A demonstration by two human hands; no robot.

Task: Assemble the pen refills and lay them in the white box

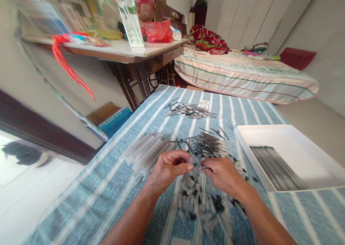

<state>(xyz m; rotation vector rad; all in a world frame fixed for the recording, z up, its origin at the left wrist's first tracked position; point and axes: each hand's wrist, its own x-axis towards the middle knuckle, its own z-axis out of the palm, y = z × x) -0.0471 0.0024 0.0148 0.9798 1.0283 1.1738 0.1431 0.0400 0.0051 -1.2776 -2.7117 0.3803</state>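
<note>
Over the middle of the cloth-covered table, my left hand (174, 164) pinches a small clear pen part with a dark end between thumb and forefinger. Close beside it, my right hand (219, 171) has its thumb and fingers pressed together; what they hold is too small and blurred to name. Below both hands spreads a loose heap of short clear and black pen pieces (202, 202). Frosted pen barrels (147, 151) lie in a bundle left of my left hand. Thin dark pen refills (208, 143) are gathered just beyond my right hand.
On the right stands a white tray (304, 135) with a row of dark-filled pens (275, 167). A pile of thin black and clear pieces (190, 110) lies farther back. Beyond the striped cloth (107, 198) are a cluttered side table (156, 49) and a bed (242, 72).
</note>
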